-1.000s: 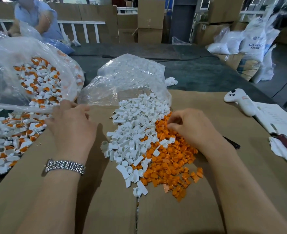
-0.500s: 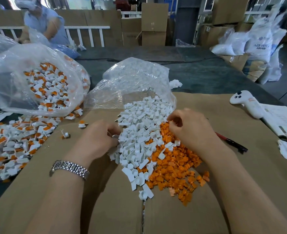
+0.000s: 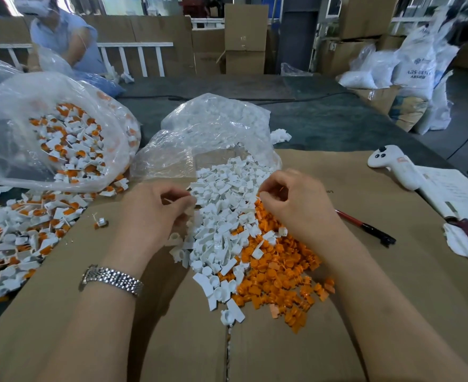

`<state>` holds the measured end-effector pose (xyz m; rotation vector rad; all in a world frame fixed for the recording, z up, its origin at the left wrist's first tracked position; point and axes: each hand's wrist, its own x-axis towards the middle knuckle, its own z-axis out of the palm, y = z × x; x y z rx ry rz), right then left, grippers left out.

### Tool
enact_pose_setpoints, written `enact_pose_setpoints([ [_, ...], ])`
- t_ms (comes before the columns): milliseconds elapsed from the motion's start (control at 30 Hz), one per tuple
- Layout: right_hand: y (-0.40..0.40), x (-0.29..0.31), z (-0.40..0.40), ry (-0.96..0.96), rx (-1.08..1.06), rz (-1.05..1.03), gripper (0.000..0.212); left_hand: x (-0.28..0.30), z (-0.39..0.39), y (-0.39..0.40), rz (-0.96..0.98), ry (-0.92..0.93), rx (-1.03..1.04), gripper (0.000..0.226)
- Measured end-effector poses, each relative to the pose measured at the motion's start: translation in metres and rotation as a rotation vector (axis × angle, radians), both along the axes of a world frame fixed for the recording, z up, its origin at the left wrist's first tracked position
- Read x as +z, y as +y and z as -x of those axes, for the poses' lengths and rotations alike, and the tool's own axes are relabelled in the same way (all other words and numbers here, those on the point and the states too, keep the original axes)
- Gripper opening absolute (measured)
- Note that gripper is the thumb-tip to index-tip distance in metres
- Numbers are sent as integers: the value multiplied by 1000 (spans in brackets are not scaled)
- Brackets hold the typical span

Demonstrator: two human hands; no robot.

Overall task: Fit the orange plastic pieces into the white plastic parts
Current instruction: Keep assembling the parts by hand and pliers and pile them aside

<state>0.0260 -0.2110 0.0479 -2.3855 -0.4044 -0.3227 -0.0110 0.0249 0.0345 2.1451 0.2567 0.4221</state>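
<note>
Cardboard sheet [image 3: 282,351]: laid flat over the tabletop; bears the loose stock and serves as landmark below.
Orange plastic pieces [image 3: 279,274]: loose heap at the middle of the cardboard sheet, right half of the mixed pile.
White plastic parts [image 3: 222,216]: loose heap touching the orange one on its left, running back to the mouth of a clear bag.
Left hand [image 3: 155,213]: over the left edge of the white heap; fingers [image 3: 182,201] curled, thumb and forefinger pinched on what appears to be a small white part, though blur hides its outline.
Right hand [image 3: 299,205]: at the far end of the orange heap; fingers [image 3: 266,193] curled in a pinch with a trace of orange at the tips; whether a piece is truly held cannot be told.
Wristwatch [image 3: 111,279]: on the left wrist.
Pen [image 3: 365,226]: on the cardboard sheet, right of the pile.
Controller [image 3: 392,165]: white, at the far right of the cardboard sheet, beside papers.
Fitted parts [image 3: 21,238]: white with orange inserts, spread off the left edge of the cardboard sheet.
Finished bag [image 3: 59,133]: clear, holds more fitted parts, beyond that spread.
Supply bag [image 3: 216,133]: clear, at the far edge of the cardboard sheet.
Step in hand: judged to be picking one of each for mating.
Next move: bring both hands together, align the orange piece with the white socket, press home.
</note>
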Motion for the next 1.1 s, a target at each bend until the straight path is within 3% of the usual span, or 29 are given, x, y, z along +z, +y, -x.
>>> enact_pose_setpoints([
  [167,2,5,7,199,87,-375,3,8,5,-16,796,48,-274,23],
  [300,3,11,12,259,231,-589,6,10,7,-29,1018,71,-391,14],
  [433,6,13,16,230,286,-550,5,13,9,-35,920,31,-425,14],
  [600,8,14,19,183,299,-504,5,12,9,-36,1012,1,-464,19],
  [867,7,15,21,78,317,-377,2,9,9,-36,1071,17,-518,9],
  [933,8,13,20,73,285,-359,2,10,11,-38,985,-19,-502,17],
  [1033,12,10,18,80,244,-347,5,10,15,-43,630,-87,-387,33],
  [1100,15,7,18,95,230,-363,7,10,16,-45,523,-122,-353,39],
])
